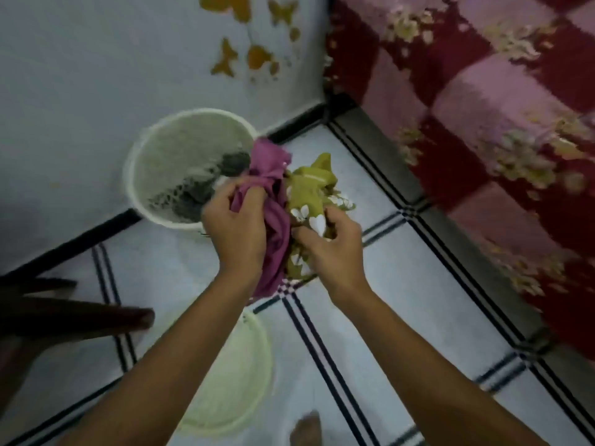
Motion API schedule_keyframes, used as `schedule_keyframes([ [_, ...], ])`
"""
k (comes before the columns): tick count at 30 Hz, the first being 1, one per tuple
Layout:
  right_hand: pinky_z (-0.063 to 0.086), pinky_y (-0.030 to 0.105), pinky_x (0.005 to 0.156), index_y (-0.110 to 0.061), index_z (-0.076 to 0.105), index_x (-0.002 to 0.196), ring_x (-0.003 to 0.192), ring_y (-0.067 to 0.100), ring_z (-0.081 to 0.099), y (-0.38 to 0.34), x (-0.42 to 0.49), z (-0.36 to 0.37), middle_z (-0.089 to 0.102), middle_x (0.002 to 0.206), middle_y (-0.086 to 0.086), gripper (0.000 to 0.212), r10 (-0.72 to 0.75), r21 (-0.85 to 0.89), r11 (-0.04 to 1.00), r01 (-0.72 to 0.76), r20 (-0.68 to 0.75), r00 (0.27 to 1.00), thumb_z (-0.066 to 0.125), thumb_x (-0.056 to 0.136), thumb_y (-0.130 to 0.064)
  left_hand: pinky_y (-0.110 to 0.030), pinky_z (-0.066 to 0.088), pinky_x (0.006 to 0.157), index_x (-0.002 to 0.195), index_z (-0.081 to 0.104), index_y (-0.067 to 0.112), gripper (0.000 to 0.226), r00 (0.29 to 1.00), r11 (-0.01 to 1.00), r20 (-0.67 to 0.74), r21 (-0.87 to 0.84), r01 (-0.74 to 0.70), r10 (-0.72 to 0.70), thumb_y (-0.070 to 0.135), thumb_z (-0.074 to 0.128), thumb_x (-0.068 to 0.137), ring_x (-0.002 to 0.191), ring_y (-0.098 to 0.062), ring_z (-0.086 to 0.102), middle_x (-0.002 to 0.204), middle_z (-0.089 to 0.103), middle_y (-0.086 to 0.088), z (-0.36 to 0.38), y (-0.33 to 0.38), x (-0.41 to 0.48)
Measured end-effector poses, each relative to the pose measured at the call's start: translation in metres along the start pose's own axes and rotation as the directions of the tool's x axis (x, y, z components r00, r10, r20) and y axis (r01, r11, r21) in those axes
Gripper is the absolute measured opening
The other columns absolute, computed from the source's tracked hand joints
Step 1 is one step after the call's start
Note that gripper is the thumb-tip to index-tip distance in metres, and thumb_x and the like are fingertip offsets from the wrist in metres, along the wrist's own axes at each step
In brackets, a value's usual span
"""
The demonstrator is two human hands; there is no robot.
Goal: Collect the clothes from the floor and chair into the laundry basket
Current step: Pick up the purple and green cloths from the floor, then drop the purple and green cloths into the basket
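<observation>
a bare foot (pixel 306 428) at 6 o'clock on tiled floor (pixel 370 304). left hand (pixel 236 226) clutches a magenta garment (pixel 273 201); right hand (pixel 328 249) grips an olive floral garment (pixel 309 194), just beside the white mesh laundry basket (pixel 151 162) rim at 10 o'clock. open floor rightward to the bed edge (pixel 418 188).

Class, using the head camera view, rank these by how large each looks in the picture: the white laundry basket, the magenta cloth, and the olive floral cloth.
1. white laundry basket
2. magenta cloth
3. olive floral cloth

The hands hide part of both cloths, so their order is unsure.
</observation>
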State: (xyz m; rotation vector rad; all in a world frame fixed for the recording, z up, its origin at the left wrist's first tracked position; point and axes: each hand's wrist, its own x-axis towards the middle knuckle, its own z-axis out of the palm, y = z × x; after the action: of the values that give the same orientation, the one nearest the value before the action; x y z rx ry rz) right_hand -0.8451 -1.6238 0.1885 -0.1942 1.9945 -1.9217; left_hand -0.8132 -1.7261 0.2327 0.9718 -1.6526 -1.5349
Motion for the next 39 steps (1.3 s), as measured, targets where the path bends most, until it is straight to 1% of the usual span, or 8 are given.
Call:
schedule_keyframes([
  [7,0.054,0.052,0.071,0.009,0.057,0.084,0.071,0.02,0.054,-0.067,0.103,0.185,0.061,0.083,0.032,0.018,-0.187,0.095,0.98,0.175,0.137,0.973,0.068,0.076,-0.002,-0.028,0.047,0.062,0.062,0.063,0.027,0.02,0.97,0.989,-0.195,0.017,-0.144,0.144,0.011,0.058,0.074,0.064,-0.01,0.055,0.062,0.06,0.009,-0.078,0.036,0.195],
  [17,0.037,0.025,0.056,-0.005,0.05,0.065,0.062,0.01,0.045,0.009,0.217,0.269,0.053,0.065,0.005,0.022,-0.158,-0.243,0.94,0.241,0.318,0.935,0.07,0.074,-0.006,-0.033,0.042,0.06,0.055,0.06,0.021,0.028,0.924,0.953,-0.241,-0.124,0.275,-0.298,0.001,0.058,0.074,0.061,-0.016,0.05,0.056,0.056,0.003,-0.083,-0.089,0.324],
  [22,0.044,0.041,0.065,-0.015,0.044,0.062,0.067,0.024,0.049,0.029,0.262,0.276,0.05,0.065,-0.002,0.03,-0.222,-0.427,0.83,0.358,0.336,0.915,0.072,0.07,-0.015,-0.033,0.044,0.064,0.065,0.06,0.007,0.01,0.793,0.743,-0.074,-0.411,0.528,-0.605,0.008,0.054,0.058,0.066,-0.024,0.053,0.069,0.058,-0.012,-0.062,-0.119,0.347],
  [26,0.03,0.028,0.069,-0.026,0.042,0.066,0.076,0.029,0.05,0.036,0.278,0.278,0.048,0.073,-0.009,0.03,-0.328,-0.507,0.708,0.492,0.382,0.864,0.071,0.068,-0.017,-0.025,0.054,0.065,0.081,0.063,0.004,0.028,0.644,0.479,0.204,-0.515,0.711,-0.737,0.016,0.039,0.073,0.063,-0.024,0.064,0.071,0.068,-0.011,-0.047,-0.13,0.351],
  [32,0.024,0.028,0.067,-0.016,0.061,0.071,0.079,0.033,0.05,0.068,0.289,0.281,0.058,0.082,-0.002,0.009,-0.24,-0.579,0.622,0.527,0.499,0.832,0.061,0.066,-0.024,-0.024,0.053,0.059,0.076,0.064,0.008,0.039,0.532,0.396,0.14,-0.517,0.759,-0.835,0.022,0.03,0.086,0.058,-0.022,0.065,0.063,0.068,-0.008,-0.042,-0.17,0.345],
  [35,0.039,0.041,0.089,-0.017,0.069,0.103,0.111,0.043,0.048,0.098,0.29,0.285,0.059,0.124,0.009,0.04,0.096,-0.688,0.46,0.561,0.666,0.739,0.061,0.069,-0.036,-0.049,0.051,0.088,0.094,0.069,0.008,0.051,0.579,0.586,-0.095,-0.134,0.799,-0.81,0.047,0.048,0.068,0.097,-0.037,0.063,0.1,0.068,-0.02,-0.058,-0.202,0.34],
  [37,0.026,0.064,0.109,-0.028,0.055,0.133,0.139,0.046,0.022,0.109,0.29,0.287,0.027,0.158,0.01,0.062,0.347,-0.751,0.338,0.567,0.66,0.666,0.065,0.073,-0.038,-0.053,0.037,0.106,0.128,0.054,0.01,0.067,0.746,0.639,-0.232,0.398,0.658,-0.624,0.047,0.055,0.071,0.128,-0.04,0.043,0.135,0.049,-0.021,-0.075,-0.213,0.334],
  [39,0.01,0.072,0.111,-0.032,0.039,0.145,0.147,0.045,0.004,0.11,0.283,0.294,0.006,0.164,0.008,0.069,0.372,-0.779,0.285,0.558,0.627,0.684,0.064,0.081,-0.04,-0.051,0.033,0.111,0.139,0.044,0.012,0.067,0.883,0.659,-0.164,0.609,0.441,-0.44,0.041,0.045,0.079,0.137,-0.037,0.033,0.148,0.036,-0.018,-0.095,-0.209,0.329],
])
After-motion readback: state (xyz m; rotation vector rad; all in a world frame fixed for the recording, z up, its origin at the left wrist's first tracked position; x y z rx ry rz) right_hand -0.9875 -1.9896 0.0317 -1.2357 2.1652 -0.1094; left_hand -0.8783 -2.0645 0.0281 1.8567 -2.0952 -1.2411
